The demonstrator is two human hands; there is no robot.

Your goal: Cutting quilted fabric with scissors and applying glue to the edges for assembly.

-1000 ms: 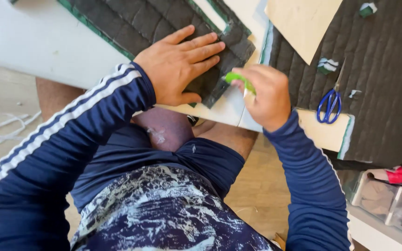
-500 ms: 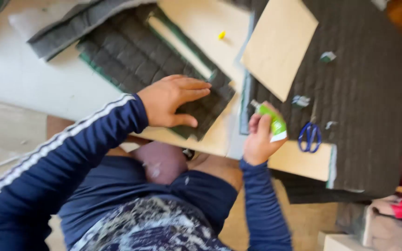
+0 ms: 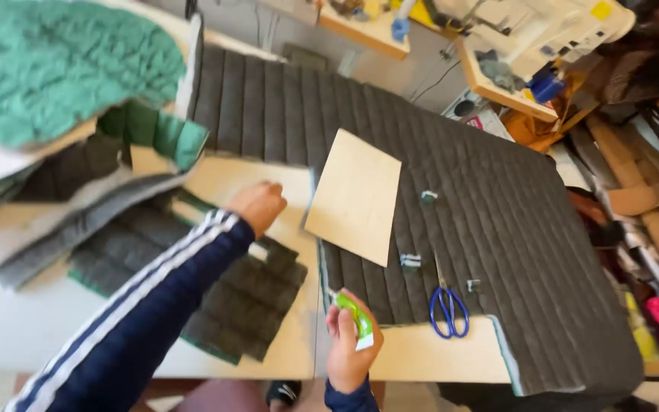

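A small green and white marking tool (image 3: 355, 319) is gripped firmly in the right hand (image 3: 350, 347) just left of the blue-handled scissors (image 3: 447, 304), while the loosely closed, empty left hand (image 3: 258, 206) is stretched further left over the tan board (image 3: 247, 181), so marking seems in hand and steady alignment is probably needed next.

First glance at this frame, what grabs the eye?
The big dark quilted sheet covering the table's right half, with a tan cardboard panel on its left edge and blue-handled scissors near the front. The right hand grips a green tube at the near edge; the left hand reaches over a smaller quilted piece.
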